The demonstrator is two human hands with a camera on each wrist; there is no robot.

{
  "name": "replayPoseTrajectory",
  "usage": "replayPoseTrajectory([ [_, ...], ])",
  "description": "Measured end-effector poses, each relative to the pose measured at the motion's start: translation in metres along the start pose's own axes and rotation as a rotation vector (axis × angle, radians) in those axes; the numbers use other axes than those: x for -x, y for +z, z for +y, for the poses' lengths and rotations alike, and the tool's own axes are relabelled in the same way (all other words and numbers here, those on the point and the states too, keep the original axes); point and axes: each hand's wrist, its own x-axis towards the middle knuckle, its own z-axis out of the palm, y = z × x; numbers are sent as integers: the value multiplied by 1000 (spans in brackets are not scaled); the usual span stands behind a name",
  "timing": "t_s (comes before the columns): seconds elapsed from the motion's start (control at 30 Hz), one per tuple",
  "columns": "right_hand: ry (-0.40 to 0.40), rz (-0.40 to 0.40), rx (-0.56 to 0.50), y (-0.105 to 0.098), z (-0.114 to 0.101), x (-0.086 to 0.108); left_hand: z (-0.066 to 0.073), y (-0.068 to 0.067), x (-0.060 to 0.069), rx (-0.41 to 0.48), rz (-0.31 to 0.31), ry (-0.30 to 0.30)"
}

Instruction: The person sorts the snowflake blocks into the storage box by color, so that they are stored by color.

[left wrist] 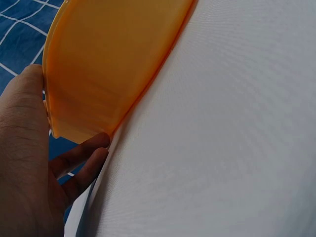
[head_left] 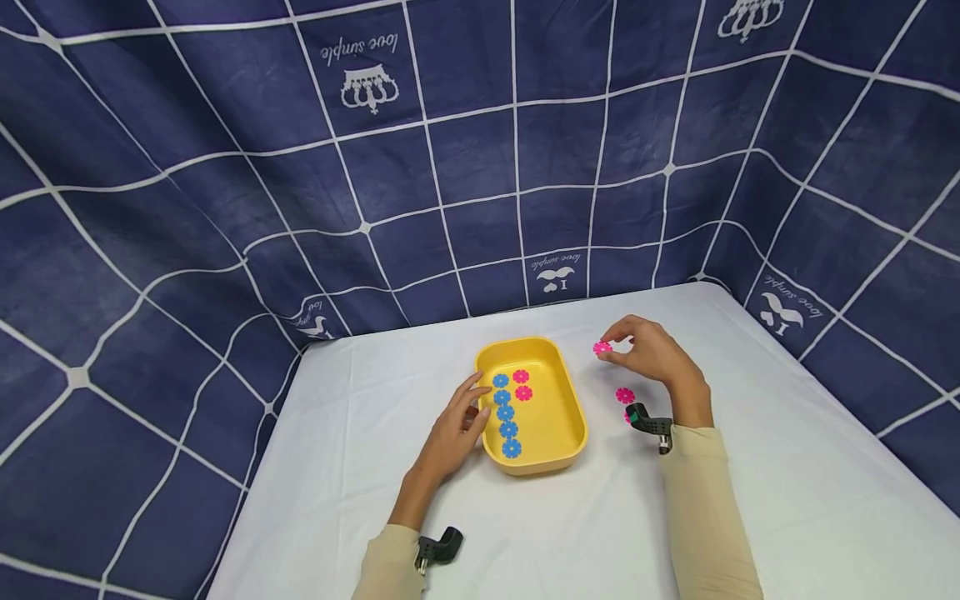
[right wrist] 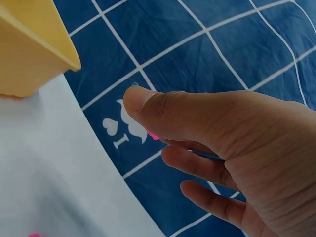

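Observation:
A yellow tray (head_left: 558, 400) stands on the white tabletop. Inside it lies a column of several blue flower-shaped discs (head_left: 506, 413) along the left side, with two pink flower-shaped discs (head_left: 522, 393) beside its upper end. My left hand (head_left: 452, 433) holds the tray's left rim; in the left wrist view the thumb is at the rim and two fingertips (left wrist: 101, 140) are low by the outer wall (left wrist: 108, 64). To the tray's right, above the table, my right hand (head_left: 648, 350) pinches a pink flower-shaped disc (head_left: 602, 347), mostly hidden by the thumb in the right wrist view.
Right of the tray, another pink disc (head_left: 625, 395) lies on the white cloth (head_left: 360, 433). One more pink disc (head_left: 627, 418) is partly hidden behind the right wrist camera (head_left: 648, 419). A blue checked curtain (head_left: 480, 167) surrounds the table's back and sides.

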Motion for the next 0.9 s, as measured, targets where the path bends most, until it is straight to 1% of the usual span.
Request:
replayPoseTrajectory([
  [0.2, -31, -3, 6, 5, -10, -3, -1, 0, 0, 3, 0, 3],
  [0.5, -45, -5, 19, 11, -20, -6, -1, 0, 0, 15, 2, 11],
  [0.73, -80, 6, 26, 15, -31, -9, 1, 0, -1, 1, 2, -18],
  [0.9, -96, 3, 36, 20, -38, -10, 1, 0, 0, 10, -4, -18],
])
